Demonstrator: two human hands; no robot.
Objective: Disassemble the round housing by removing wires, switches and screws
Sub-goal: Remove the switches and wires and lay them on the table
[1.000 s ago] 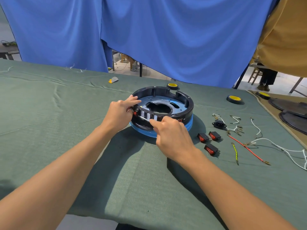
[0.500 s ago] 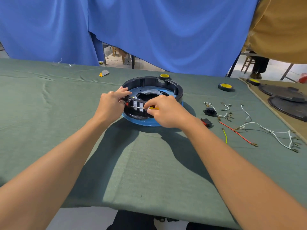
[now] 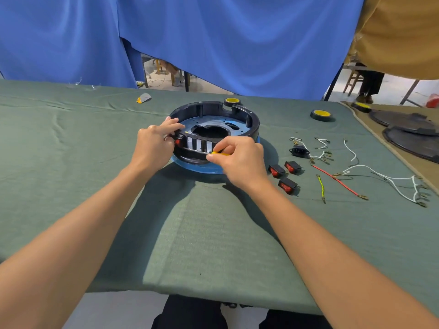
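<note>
The round housing (image 3: pixel 253 125) sits mid-scene on the green bench (image 3: pixel 71 150). Our left hand (image 3: pixel 154 146) curls its grip round the housing's near-left rim, just beside a red switch (image 3: pixel 177 141) seated in the wall. Our right hand (image 3: pixel 241 159) pinches a yellow-handled tool (image 3: pixel 222 153) in its grip against the near wall. It is probably a small screwdriver, though the tip is too thin to make out. To the right lie three loose switches (image 3: pixel 288 185), a red wire (image 3: pixel 337 180) and white wires (image 3: pixel 380 174), all apart from the housing.
</note>
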